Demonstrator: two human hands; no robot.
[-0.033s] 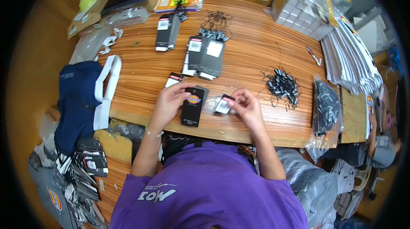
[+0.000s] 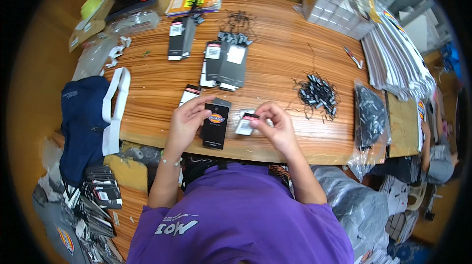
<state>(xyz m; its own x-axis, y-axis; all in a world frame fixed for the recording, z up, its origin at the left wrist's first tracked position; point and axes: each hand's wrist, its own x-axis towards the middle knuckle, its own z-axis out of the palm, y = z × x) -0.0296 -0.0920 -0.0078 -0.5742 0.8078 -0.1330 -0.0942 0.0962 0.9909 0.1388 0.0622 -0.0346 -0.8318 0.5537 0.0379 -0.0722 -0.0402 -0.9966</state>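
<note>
A dark navy garment point(image 2: 81, 126) with pale lettering drapes over the left of a wood-grain table point(image 2: 275, 57), a flat white band point(image 2: 110, 131) beside it. Farther in, a stack of dark hang tags point(image 2: 175, 42) shows a white barcode label with a red strip. The hands are apart: the left hand point(image 2: 186, 122) pinches the upper left edge of a black card tag point(image 2: 215, 128) bearing a bright oval emblem and small pale print, near the table's front edge; beyond it lie corded grey tags point(image 2: 231, 67). The right hand point(image 2: 276, 128) grips a small white label point(image 2: 244, 127) with a red-and-black top, just right of the tag. Rightward sit a tangle of black cords point(image 2: 318, 97), a clear-wrapped, yellow-taped block of white boxes point(image 2: 334, 3), a clear plastic bag point(image 2: 369, 116) filled with dark cords, and a thick white stack point(image 2: 397, 60).
</note>
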